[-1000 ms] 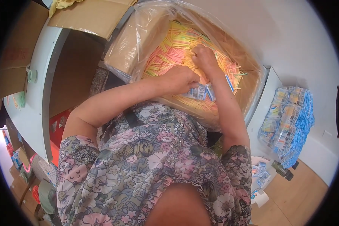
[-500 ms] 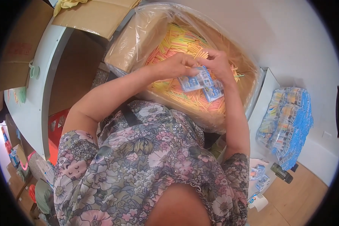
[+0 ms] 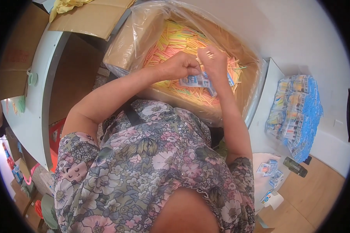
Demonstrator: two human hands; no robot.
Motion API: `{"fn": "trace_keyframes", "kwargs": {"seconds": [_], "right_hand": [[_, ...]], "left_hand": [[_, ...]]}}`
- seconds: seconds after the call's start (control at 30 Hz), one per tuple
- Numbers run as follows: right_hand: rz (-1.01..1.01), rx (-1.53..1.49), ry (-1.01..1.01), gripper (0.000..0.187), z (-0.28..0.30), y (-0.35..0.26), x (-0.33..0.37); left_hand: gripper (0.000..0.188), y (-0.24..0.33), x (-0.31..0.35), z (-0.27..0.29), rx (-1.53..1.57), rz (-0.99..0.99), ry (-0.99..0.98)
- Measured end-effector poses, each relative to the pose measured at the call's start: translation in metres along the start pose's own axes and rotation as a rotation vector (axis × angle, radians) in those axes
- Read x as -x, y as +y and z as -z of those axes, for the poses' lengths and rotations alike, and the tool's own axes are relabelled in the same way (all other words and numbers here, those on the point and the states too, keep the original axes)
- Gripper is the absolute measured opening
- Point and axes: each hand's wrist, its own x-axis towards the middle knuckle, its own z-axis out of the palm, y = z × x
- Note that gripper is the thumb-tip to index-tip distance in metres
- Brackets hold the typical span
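My left hand (image 3: 181, 66) is closed, its fingertips pinching the top of small clear plastic bags (image 3: 193, 81) with blue-and-white print. Close beside it, my right hand (image 3: 216, 62) is curled round a small bunch of thin yellow-orange sticks (image 3: 209, 54), whose ends poke out at the knuckles. Part of the bags is hidden behind my right wrist. Below both hands lies a heap of loose thin sticks (image 3: 171, 42) in yellow, pink, orange and green. They fill a cardboard box (image 3: 122, 48) lined with clear plastic.
To the right, a clear bundle of filled blue-printed packets (image 3: 295, 112) stands against the wall. Near it are a dark green cylindrical object (image 3: 295, 167) and a few loose packets (image 3: 270, 171). A white table (image 3: 31, 124) with a pale green ring-shaped item (image 3: 32, 79) stands at left.
My right hand has turned and closed further round the sticks, rising slightly. The bags have shifted a little left and up, now more covered by my right wrist. The whole view has moved slightly.
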Motion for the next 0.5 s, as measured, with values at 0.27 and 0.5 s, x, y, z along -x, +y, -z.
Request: {"fn": "trace_keyframes", "kwargs": {"seconds": [0.27, 0.5], "right_hand": [[-0.03, 0.375, -0.387, 0.02, 0.046, 0.016, 0.07], [-0.352, 0.033, -0.061, 0.024, 0.071, -0.009, 0.056]], "left_hand": [[0.017, 0.01, 0.001, 0.011, 0.496, 0.157, -0.001], [0.01, 0.015, 0.003, 0.016, 0.594, 0.186, 0.062]]}}
